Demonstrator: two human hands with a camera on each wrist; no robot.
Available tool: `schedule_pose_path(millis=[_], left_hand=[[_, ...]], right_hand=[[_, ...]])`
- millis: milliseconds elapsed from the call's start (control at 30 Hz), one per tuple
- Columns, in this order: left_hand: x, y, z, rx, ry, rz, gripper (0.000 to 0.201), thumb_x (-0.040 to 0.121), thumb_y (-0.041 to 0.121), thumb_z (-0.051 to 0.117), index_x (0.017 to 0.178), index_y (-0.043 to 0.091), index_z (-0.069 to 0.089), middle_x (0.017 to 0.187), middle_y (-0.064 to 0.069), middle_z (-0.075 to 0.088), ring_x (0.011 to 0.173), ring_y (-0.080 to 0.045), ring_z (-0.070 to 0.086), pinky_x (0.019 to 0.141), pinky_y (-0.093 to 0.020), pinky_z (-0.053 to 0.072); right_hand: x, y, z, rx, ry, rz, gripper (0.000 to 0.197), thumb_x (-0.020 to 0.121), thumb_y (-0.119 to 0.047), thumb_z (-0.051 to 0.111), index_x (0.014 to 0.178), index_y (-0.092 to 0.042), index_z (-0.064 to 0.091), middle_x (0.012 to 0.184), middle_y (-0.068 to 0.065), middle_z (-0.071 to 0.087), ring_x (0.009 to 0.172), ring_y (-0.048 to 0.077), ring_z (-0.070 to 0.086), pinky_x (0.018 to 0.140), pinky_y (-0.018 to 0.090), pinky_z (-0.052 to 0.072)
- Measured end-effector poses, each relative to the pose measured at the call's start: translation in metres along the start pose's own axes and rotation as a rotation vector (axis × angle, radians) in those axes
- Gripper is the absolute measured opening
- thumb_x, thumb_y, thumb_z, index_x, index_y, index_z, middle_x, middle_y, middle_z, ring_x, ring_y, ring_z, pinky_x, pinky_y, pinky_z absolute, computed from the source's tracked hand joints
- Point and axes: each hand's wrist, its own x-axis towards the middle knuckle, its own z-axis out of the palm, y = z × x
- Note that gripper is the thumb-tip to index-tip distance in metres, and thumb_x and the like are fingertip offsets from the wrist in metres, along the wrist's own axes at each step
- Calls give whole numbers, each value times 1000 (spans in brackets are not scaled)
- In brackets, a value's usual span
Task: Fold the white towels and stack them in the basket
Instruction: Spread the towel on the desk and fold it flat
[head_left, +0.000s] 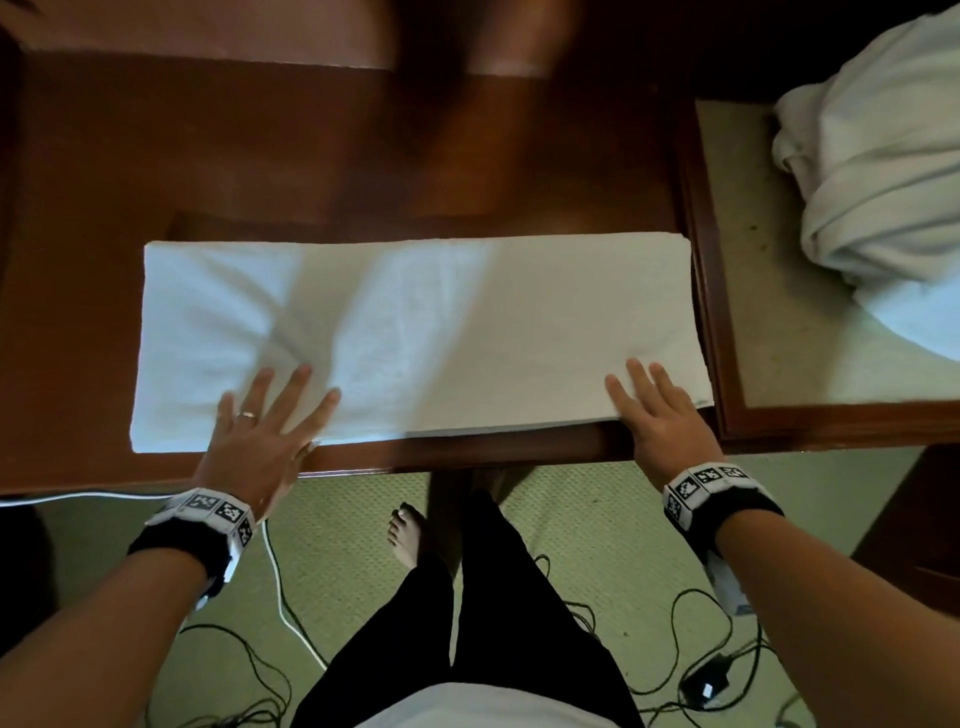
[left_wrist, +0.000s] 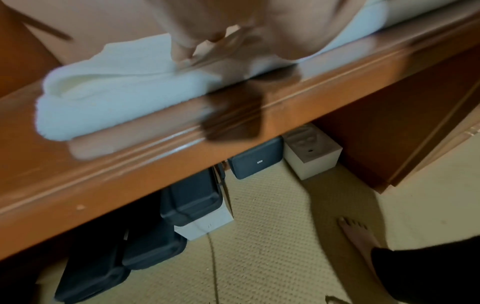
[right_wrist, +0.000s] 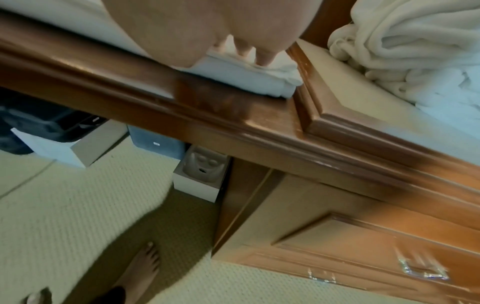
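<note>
A white towel (head_left: 415, 332) lies folded into a long strip across the brown wooden desk (head_left: 260, 156). My left hand (head_left: 265, 421) lies flat with spread fingers on the strip's near left part. Flat on the near right corner rests my right hand (head_left: 654, 410). The left wrist view shows the layered left end of the towel (left_wrist: 109, 98) under my left hand (left_wrist: 197, 47). In the right wrist view my right hand's fingertips (right_wrist: 262, 57) press the towel's right corner (right_wrist: 259, 78). No basket is in view.
A pile of crumpled white towels (head_left: 883, 171) sits on a raised side cabinet (head_left: 769, 322) to the right. Dark cases (left_wrist: 192, 199) and white boxes (left_wrist: 311, 156) stand under the desk. Cables (head_left: 675, 644) trail over the carpet beside my bare foot (head_left: 408, 535).
</note>
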Motion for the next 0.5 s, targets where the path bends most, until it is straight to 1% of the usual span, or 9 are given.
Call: schedule_pose_path(millis=[67,100,167,233,300,367,400,467,500], left_hand=[[6,3,-3,-14,3,-25,80,87,21,70,156,30,30,165,-11,21,143,-54,26,101,-76,31],[8,3,-6,-24,5,-29,81,88,20,69,157,30,28,165,-11,22,143,-53,27,102,-76,31],[7,0,-8,-44,26,-20,87,87,18,69,159,30,23,164,-11,23,143,-52,28,104,-73,31],[2,-6,-5,-41,15,23,96,82,15,74,159,32,20,165,-11,22,144,-50,27,105,-72,30],[-3,-11,-1,-22,-18,63,98,80,16,76,158,34,21,165,-9,20,145,-49,25,106,-72,27],[-1,-12,-2,-16,-36,59,89,85,21,72,158,33,23,166,-8,18,146,-48,24,107,-70,27],[1,-11,-3,-22,-33,52,83,88,23,69,158,31,25,165,-8,20,146,-47,26,107,-69,28],[-1,-12,-5,-66,-1,17,71,94,25,61,157,24,29,163,-12,27,143,-45,32,107,-66,35],[-4,-16,-7,-77,19,-4,64,98,26,55,156,19,30,160,-16,31,141,-45,36,106,-65,38]], right_hand=[[10,-4,-3,18,-26,54,83,77,15,55,151,-18,37,161,15,25,146,44,22,109,61,34],[14,-5,-6,43,-16,72,82,77,16,55,150,-18,39,160,15,26,146,44,23,110,61,34],[16,-3,-8,99,66,83,76,79,17,56,146,-16,45,156,16,34,143,45,31,107,60,39],[7,3,-3,96,97,40,78,79,17,56,147,-20,42,155,15,37,141,45,33,102,61,44],[-5,4,4,55,35,2,84,78,17,53,150,-22,36,159,14,31,144,44,28,104,61,41],[-5,4,3,38,-2,39,82,80,15,53,151,-21,36,161,12,27,146,42,24,107,60,36],[-3,3,2,32,-6,64,77,83,12,55,150,-21,39,160,12,28,146,41,25,108,59,34],[2,-6,-3,10,40,91,65,85,6,60,145,-15,46,156,16,35,143,41,33,107,60,38],[5,-13,-6,-3,73,74,60,83,3,63,140,-11,50,152,19,39,140,43,37,104,62,42]])
